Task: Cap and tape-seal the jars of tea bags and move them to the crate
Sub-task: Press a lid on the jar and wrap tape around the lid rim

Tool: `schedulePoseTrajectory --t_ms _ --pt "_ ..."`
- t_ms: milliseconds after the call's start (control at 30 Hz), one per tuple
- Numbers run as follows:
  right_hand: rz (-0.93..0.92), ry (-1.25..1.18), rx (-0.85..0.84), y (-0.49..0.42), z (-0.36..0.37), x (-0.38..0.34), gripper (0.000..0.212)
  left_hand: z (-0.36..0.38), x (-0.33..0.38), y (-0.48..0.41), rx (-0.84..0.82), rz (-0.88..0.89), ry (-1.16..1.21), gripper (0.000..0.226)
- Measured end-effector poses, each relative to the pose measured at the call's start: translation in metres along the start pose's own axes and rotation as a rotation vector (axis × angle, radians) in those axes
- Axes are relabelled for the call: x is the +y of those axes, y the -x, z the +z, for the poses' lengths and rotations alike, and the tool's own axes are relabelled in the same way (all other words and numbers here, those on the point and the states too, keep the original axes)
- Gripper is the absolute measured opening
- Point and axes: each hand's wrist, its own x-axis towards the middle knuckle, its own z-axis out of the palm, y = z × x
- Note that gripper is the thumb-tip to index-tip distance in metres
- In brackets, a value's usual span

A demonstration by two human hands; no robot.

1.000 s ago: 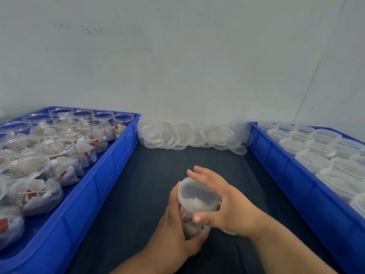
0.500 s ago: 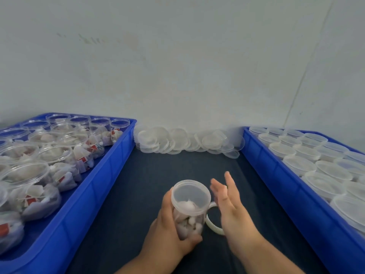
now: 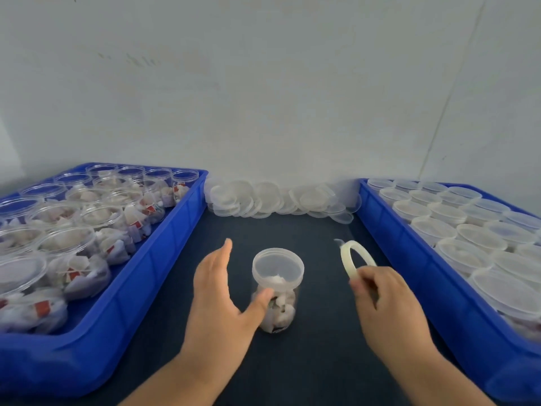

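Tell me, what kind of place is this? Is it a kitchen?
Probably a small packing station, not a kitchen. One blue crate holds open jars of tea bags, the other crate holds capped jars, loose lids are piled by the wall, and the right hand holds a roll of tape.

- crates: 2, left crate [image 3: 164, 259] and right crate [image 3: 409, 276]
- hands: 2, left hand [image 3: 216, 291] and right hand [image 3: 386, 300]
- lone jar [image 3: 278, 288] between crates: 1
- tape roll [image 3: 347, 260]: 1
- open jars [image 3: 96, 221], left crate: over a dozen, frame cuts some off
- lidded jars [image 3: 477, 238], right crate: over a dozen, same
- loose lids [image 3: 281, 197]: overlapping heap, uncountable
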Motion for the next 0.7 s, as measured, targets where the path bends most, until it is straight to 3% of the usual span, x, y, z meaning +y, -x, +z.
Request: schedulePoseTrajectory --t_ms 100,300,467,567,633,700 --pt "-0.283 -0.075 0.026 0.016 -0.018 -0.032 0.005 -0.019 0.03 -0.004 -0.066 0.162 -0.053 0.054" --pt "-0.592 -0.185 0.029 0.039 -0.023 -0.053 0.023 -0.03 0.064 0.0 -0.085 0.276 0.103 0.055" --pt "-0.647 -0.139 0.035 0.043 -0.026 -0.053 0.024 -0.033 0.066 0.0 0.032 0.284 0.028 0.016" --pt "-0.571 -0.108 0.006 0.048 -0.029 -0.054 0.023 -0.03 0.061 0.005 -0.007 0.371 -0.118 0.012" --pt "-0.473 -0.082 -0.1 0.05 -0.03 -0.057 0.05 -0.024 0.058 0.01 -0.004 0.564 -0.281 0.01" --pt "-0.465 0.011 -0.248 0.053 -0.027 -0.057 0.07 -0.019 0.055 0.014 -0.013 0.713 -0.337 0.022"
